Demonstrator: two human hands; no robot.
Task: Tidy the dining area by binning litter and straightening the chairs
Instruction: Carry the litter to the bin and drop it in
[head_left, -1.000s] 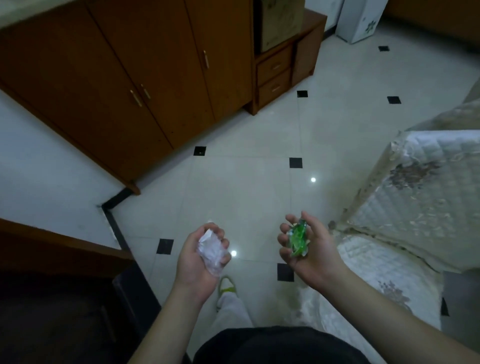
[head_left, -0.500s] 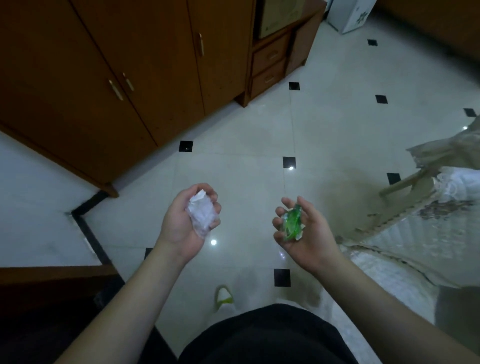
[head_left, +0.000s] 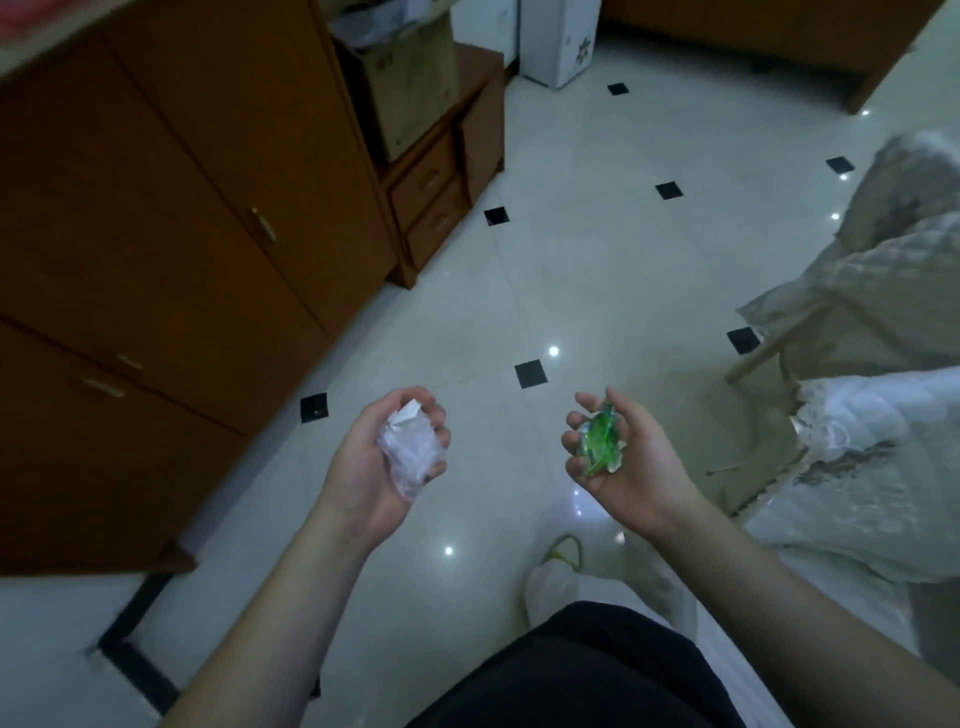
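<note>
A crumpled white wrapper (head_left: 410, 451) sits in the left hand (head_left: 387, 465), fingers curled round it, palm up. Just right of it, the right hand (head_left: 621, 460) cups a green wrapper (head_left: 601, 441), fingers half curled, its long axis running away from the person. Both forearms reach forward over the tiled floor (head_left: 571, 249), the wooden cabinet (head_left: 182, 249) to the left.

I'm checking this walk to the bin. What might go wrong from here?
The crumpled white paper wad bulges out of the left hand, so it may drop. The crumpled green plastic wrapper lies loosely in the right hand. No bin is in view, and covered chairs crowd the right.
</note>
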